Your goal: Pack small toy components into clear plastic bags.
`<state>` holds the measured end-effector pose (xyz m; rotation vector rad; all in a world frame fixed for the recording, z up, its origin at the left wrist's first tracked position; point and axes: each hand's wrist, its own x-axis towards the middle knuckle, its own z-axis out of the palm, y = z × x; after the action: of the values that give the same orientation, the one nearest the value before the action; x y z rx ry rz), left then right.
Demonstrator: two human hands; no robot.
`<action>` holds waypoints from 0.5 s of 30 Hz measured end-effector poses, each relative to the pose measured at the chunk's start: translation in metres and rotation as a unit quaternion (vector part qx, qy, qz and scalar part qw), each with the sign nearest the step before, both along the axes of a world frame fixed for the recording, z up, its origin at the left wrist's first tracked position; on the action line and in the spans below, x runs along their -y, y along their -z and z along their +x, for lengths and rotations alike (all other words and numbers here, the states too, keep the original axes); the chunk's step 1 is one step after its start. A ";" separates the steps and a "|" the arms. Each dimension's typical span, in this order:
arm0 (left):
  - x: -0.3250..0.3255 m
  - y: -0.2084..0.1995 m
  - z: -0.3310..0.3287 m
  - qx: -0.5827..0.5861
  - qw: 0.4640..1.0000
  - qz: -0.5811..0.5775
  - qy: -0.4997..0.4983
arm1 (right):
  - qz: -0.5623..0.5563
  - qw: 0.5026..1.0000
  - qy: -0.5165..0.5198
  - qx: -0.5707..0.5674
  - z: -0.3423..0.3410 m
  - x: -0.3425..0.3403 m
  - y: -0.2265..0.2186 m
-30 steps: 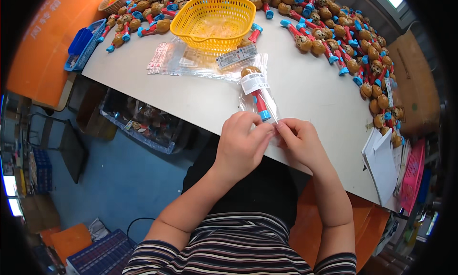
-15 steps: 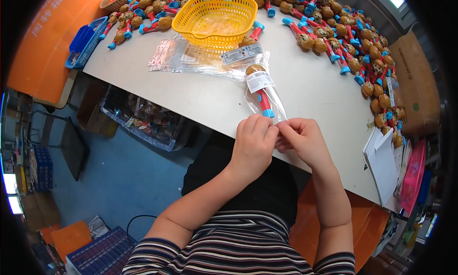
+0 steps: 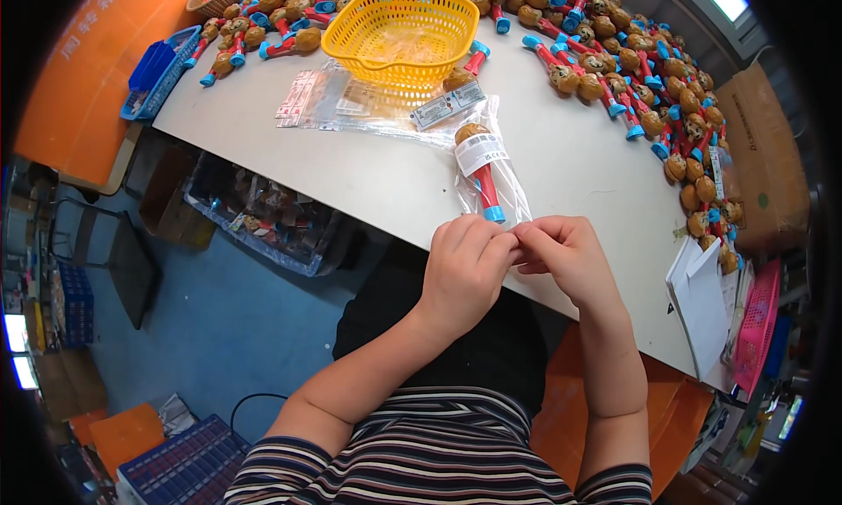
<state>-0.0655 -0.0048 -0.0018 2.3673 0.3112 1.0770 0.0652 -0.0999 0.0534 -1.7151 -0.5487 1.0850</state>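
Note:
A clear plastic bag [image 3: 513, 189] lies at the table's front edge with a toy microphone [image 3: 488, 185] inside. The toy has a brown round head, a red handle and a blue end, and a white label shows near its head. My left hand [image 3: 469, 264] is closed with its fingertips pinching the near end of the bag. Beside it, almost touching, my right hand [image 3: 566, 255] pinches the same end between thumb and fingers. The pinched edge itself is mostly hidden by my fingers.
Beyond the bag lie a stack of flat clear bags [image 3: 351, 106] and a printed strip [image 3: 447, 106]. A yellow basket [image 3: 399, 36] stands behind them. Piled toys [image 3: 614, 58] line the far and right sides. White papers [image 3: 702, 303] and a pink basket [image 3: 756, 330] are at right.
The bagged toy has turned slightly, so its label faces up more. Both hands keep their pinch on the bag's near end, with the right shifted a little to the right.

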 end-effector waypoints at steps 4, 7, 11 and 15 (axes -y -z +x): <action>0.003 0.005 -0.001 0.013 0.999 0.041 -0.032 | -0.001 1.000 -0.004 0.002 -0.004 -0.003 -0.002; 0.004 0.009 0.002 0.005 1.000 0.015 -0.024 | 0.004 0.999 -0.026 0.045 -0.004 -0.004 -0.001; -0.005 0.012 0.000 0.015 0.999 -0.041 0.018 | 0.008 0.998 -0.017 0.052 -0.004 -0.006 0.002; -0.012 0.007 -0.006 0.033 0.990 -0.120 0.064 | 0.007 0.998 -0.006 0.061 -0.007 -0.007 0.003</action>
<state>-0.0713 0.0077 -0.0092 2.1043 0.2456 0.9949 0.0583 -0.0931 0.0499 -1.7755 -0.6413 0.9873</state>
